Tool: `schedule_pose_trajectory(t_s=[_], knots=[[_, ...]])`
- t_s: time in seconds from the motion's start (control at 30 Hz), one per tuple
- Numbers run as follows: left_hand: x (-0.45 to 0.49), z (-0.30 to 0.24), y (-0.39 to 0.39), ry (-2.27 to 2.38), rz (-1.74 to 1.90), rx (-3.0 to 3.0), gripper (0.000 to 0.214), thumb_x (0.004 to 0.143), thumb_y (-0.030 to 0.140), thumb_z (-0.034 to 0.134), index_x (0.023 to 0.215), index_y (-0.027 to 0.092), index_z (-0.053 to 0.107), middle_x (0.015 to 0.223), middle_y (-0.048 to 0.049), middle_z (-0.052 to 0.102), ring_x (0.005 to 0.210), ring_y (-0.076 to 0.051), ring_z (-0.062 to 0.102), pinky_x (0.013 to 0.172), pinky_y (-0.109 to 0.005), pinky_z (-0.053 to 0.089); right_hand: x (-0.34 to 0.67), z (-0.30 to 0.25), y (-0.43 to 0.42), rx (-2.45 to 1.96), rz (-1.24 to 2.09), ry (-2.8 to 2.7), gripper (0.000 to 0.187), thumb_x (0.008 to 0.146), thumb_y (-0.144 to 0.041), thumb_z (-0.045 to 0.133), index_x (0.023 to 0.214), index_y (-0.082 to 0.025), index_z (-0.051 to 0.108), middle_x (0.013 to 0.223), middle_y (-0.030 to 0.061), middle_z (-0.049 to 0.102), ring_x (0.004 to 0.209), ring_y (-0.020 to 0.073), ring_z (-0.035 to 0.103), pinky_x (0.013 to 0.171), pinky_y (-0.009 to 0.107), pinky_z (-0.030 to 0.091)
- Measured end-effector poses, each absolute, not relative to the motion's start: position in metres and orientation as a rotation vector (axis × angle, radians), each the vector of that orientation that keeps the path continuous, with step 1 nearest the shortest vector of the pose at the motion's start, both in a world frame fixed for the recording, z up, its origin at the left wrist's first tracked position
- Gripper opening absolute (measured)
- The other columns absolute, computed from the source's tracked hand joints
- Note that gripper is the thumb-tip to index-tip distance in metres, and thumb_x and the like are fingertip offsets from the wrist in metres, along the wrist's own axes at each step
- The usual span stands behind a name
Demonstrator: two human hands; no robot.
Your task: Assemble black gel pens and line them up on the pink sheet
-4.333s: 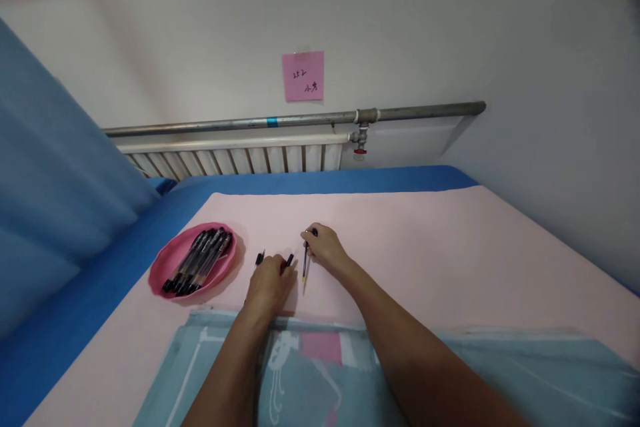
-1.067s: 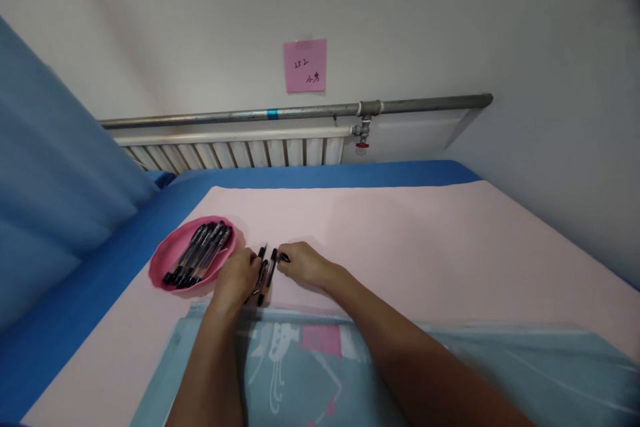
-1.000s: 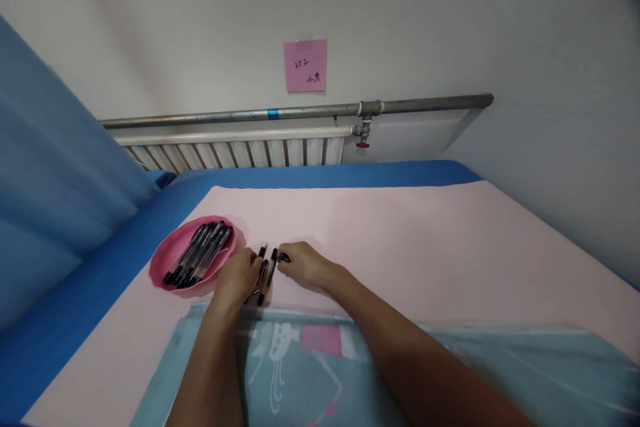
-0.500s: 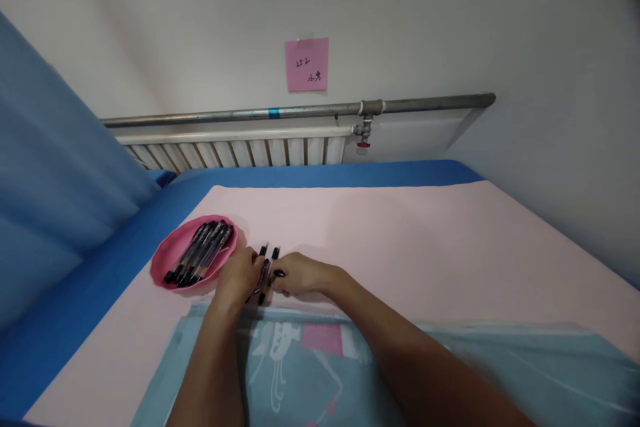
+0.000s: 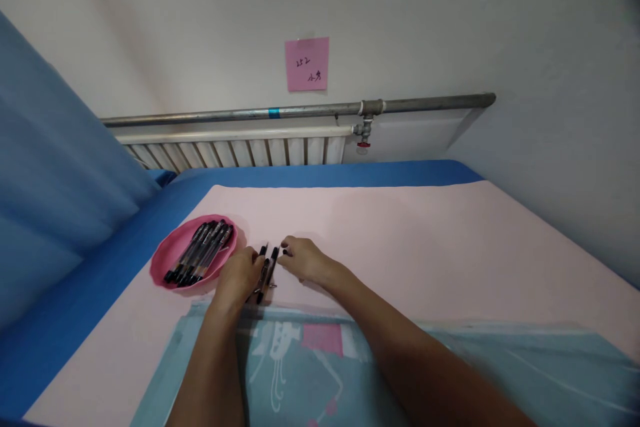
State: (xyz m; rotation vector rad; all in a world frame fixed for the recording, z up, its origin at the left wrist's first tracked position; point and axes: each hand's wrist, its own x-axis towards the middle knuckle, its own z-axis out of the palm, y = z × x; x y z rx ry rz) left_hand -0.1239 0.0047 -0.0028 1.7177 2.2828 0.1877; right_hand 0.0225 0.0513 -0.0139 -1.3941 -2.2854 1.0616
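Note:
My left hand (image 5: 241,271) is closed, its fingertips pinching the left one of two black pens (image 5: 271,268) that lie side by side, tips pointing away from me. Small dark and shiny parts lie against the pens, too small to make out. Just right of them, my right hand (image 5: 306,260) is closed in a pinch, with a small black piece (image 5: 285,251) showing at its fingertips; it looks like a pen cap. To the left, a pink scalloped dish (image 5: 159,260) holds several clear-barrelled black pens (image 5: 203,250) in a bundle.
A pale pink mat (image 5: 410,247) covers the blue tabletop (image 5: 320,177). Light-blue patterned cloth (image 5: 290,373) lies along the near edge, under my forearms. A blue curtain (image 5: 55,193) hangs at left. Behind stand a radiator (image 5: 240,150), a metal pipe (image 5: 210,117) and a wall with a pink note (image 5: 307,65).
My right hand has moved slightly away from me and to the right, off the pens, with the small black piece in its fingers. The left hand has stayed in place.

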Motion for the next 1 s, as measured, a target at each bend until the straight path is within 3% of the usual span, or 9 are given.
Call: schedule_pose_trajectory(t_s=[0.13, 0.37, 0.6, 0.77, 1.0], knots=[[-0.124, -0.003, 0.005, 2.276, 0.198, 1.726, 0.029, 0.082, 0.034, 0.04, 0.083, 0.014, 0.062, 0.084, -0.0103, 0.068, 0.076, -0.019, 0.061, 0.058, -0.025, 0.033, 0.024, -0.017, 0.053, -1.391, 1.025, -2.371, 0.025, 0.077, -0.028, 0.049, 0.097, -0.015, 0.056, 0.091, 0.009, 0.062, 0.04, 0.007, 0.048, 0.039, 0.021, 0.035], [-0.123, -0.002, 0.004, 2.283, 0.188, 1.71, 0.03, 0.081, 0.033, 0.04, 0.085, 0.015, 0.063, 0.085, -0.0103, 0.069, 0.075, -0.018, 0.061, 0.058, -0.025, 0.034, 0.025, -0.016, 0.053, -1.25, 0.806, -2.541, 0.02, 0.071, -0.025, 0.056, 0.087, -0.016, 0.062, 0.08, 0.0061, 0.063, 0.073, 0.0164, 0.057, 0.058, 0.022, 0.036], [-0.118, 0.001, 0.003, 2.352, 0.205, 1.728, 0.029, 0.082, 0.032, 0.04, 0.084, 0.014, 0.063, 0.087, -0.0119, 0.068, 0.082, -0.02, 0.061, 0.064, -0.026, 0.036, 0.025, -0.02, 0.055, -1.202, 0.839, -2.476, 0.015, 0.073, -0.021, 0.054, 0.082, -0.015, 0.063, 0.077, 0.0052, 0.063, 0.069, 0.0135, 0.054, 0.057, 0.021, 0.033], [-0.128, 0.011, 0.0, 2.521, 0.542, 1.703, 0.03, 0.085, 0.03, 0.035, 0.092, 0.017, 0.061, 0.091, -0.0092, 0.067, 0.085, -0.02, 0.06, 0.071, -0.027, 0.039, 0.029, -0.023, 0.06, -1.237, 0.892, -2.413, 0.015, 0.073, -0.017, 0.05, 0.081, -0.014, 0.062, 0.075, 0.004, 0.062, 0.065, 0.0114, 0.052, 0.054, 0.02, 0.032], [-0.171, 0.013, -0.001, 2.799, 0.536, 1.398, 0.032, 0.082, 0.026, 0.041, 0.103, 0.012, 0.06, 0.102, -0.016, 0.062, 0.096, -0.03, 0.055, 0.079, -0.039, 0.041, 0.03, -0.024, 0.061, -1.215, 0.918, -2.412, 0.013, 0.072, -0.015, 0.05, 0.077, -0.014, 0.061, 0.072, 0.0029, 0.061, 0.062, 0.0106, 0.051, 0.053, 0.019, 0.03]])
